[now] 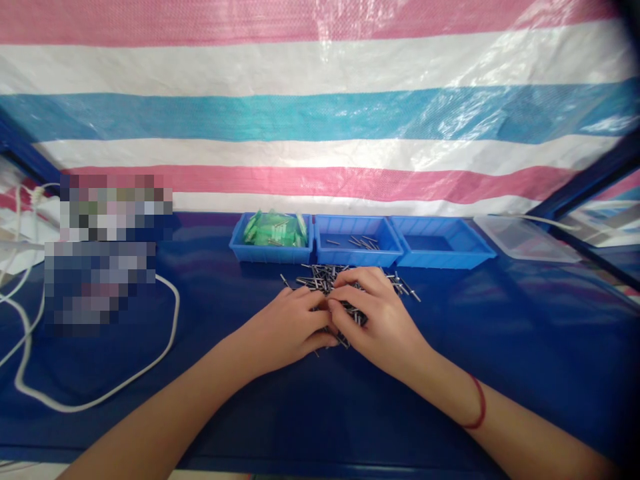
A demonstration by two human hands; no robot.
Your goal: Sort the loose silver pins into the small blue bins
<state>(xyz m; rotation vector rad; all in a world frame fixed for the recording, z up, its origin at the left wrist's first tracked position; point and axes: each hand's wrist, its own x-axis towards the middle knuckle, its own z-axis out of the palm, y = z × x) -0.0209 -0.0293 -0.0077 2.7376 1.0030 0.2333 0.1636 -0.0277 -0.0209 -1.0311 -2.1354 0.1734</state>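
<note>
A loose pile of metal pop rivets point(320, 275), thin pins with thicker bodies, lies on the blue table in front of the bins. My left hand point(287, 327) rests over the pile's left side, fingers bent and thumb low among the rivets. From the right, my right hand point(373, 313) arches over the pile, its thumb and fingers drawn together against the left fingertips. Whatever sits between the fingers of either hand is hidden. Some rivets show beneath the right palm, and a few lie to its right.
Behind the pile stand three blue bins: one point(273, 255) with green plastic packets, a middle one point(357, 257) with several rivets, and a right one point(445, 259). A clear plastic lid point(530, 239) lies far right. A white cable point(173, 320) loops at left beside a blurred area.
</note>
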